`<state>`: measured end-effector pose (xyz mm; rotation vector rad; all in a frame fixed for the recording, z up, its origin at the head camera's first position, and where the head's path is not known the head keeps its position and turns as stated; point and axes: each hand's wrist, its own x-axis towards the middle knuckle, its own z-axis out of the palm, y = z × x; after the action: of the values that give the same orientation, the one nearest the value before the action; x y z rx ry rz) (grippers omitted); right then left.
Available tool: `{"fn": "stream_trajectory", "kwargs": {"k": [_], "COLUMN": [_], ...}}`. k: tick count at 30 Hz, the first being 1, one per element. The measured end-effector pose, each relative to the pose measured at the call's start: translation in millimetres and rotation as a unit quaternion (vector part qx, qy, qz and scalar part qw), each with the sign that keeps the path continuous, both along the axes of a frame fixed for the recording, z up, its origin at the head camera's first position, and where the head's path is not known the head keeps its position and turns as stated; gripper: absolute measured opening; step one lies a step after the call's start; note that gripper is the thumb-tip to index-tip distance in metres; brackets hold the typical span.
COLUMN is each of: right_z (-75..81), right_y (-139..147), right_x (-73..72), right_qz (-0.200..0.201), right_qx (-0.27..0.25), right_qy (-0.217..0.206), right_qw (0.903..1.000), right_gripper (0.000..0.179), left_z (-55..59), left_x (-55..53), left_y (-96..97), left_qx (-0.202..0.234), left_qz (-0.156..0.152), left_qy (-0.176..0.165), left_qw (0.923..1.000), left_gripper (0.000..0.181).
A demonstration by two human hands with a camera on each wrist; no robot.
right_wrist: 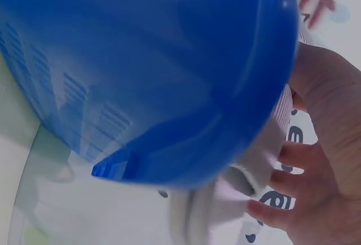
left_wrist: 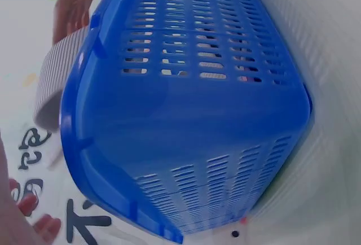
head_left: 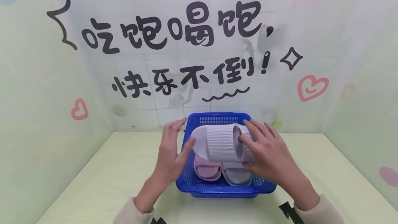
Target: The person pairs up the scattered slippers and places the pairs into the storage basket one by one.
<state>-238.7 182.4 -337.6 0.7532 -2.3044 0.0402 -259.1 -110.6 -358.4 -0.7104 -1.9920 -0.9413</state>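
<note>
In the head view my right hand (head_left: 268, 148) grips a pair of white slippers (head_left: 220, 144) with ribbed straps, its thumb and fingers around their right end. They lie sideways over the blue basket (head_left: 225, 190), level with its rim. My left hand (head_left: 171, 151) stands at the basket's left side, fingers extended, with the thumb right at the slippers' left end. Below, inside the basket, sit a pink slipper (head_left: 207, 170) and a grey slipper (head_left: 237, 175). The right wrist view shows the right hand's fingers (right_wrist: 290, 183) against the white slippers, partly hidden by the basket.
The basket, with slotted walls (left_wrist: 208, 104), stands on a pale table (head_left: 102, 182). Behind it rises a back wall (head_left: 186, 65) with large black lettering. Side walls close in the table at left and right.
</note>
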Motion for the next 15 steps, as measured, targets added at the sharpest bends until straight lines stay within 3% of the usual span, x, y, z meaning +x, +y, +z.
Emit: {"fn": "stream_trajectory", "kwargs": {"k": [3,6,8,10,12,15], "right_z": [0.8,0.5,1.2,3.2,6.7,13.7], "right_y": [3,5,7,8,9,10], "right_x": [-0.8,-1.4,-1.5,-2.5,-5.4,-14.9], "right_qz": [-0.007,-0.005,0.003,0.016,0.034,0.066], "right_qx": [0.011,0.021,0.020,0.015,0.016,0.045], "right_qy": [-0.020,-0.035,-0.049,-0.068,-0.077,-0.067], "right_qw": [0.9997,0.9992,0.9986,0.9975,0.9964,0.9945], "right_gripper": [0.071,0.069,0.068,0.069,0.072,0.075], "left_z": [-5.4,-15.2,-22.5,-29.3,-34.3,-39.2], "left_x": [-7.5,-15.6,-21.4,-26.1,-29.2,-31.4], "left_y": [-6.0,-10.3,-12.4,-14.0,-14.5,-14.1], "left_qx": [0.055,0.051,0.038,0.032,0.030,0.020], "left_qz": [0.001,0.025,0.032,0.031,0.023,0.020], "left_qy": [-0.112,-0.225,-0.280,-0.317,-0.335,-0.337], "left_qw": [0.9922,0.9727,0.9586,0.9474,0.9416,0.9411], "left_gripper": [0.037,0.024,0.020,0.020,0.020,0.019]}}
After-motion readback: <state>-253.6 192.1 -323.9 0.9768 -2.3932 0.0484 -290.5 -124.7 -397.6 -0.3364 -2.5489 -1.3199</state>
